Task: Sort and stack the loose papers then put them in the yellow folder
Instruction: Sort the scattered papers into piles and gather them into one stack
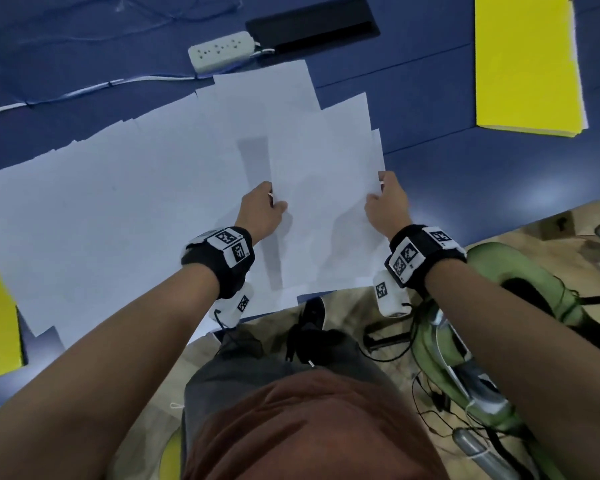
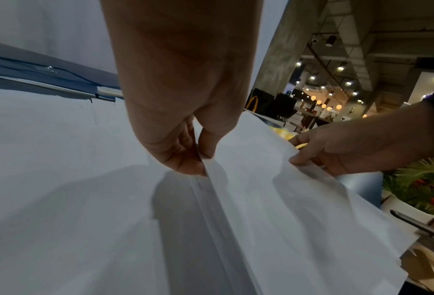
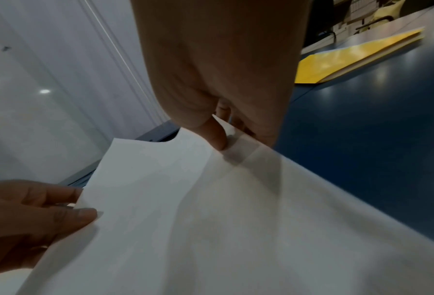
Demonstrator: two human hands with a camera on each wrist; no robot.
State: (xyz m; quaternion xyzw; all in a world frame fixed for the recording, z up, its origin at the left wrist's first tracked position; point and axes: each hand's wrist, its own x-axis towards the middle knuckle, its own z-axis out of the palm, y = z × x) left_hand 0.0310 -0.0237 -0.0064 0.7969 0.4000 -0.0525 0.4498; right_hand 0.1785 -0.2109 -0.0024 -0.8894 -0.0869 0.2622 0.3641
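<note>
The loose papers (image 1: 118,209) are lying spread on the blue table (image 1: 465,174). The left hand (image 1: 262,211) is pinching the left edge of a small stack of papers (image 1: 326,209), the right hand (image 1: 388,204) is pinching its right edge. The yellow folder (image 1: 527,64) is lying far right, well apart from both hands.

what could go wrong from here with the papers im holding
The held stack is only pinched at its side edges by the left hand and right hand, so it sags and sheets may slip or crease. Loose papers overhang the table's near edge and might slide off.
</note>
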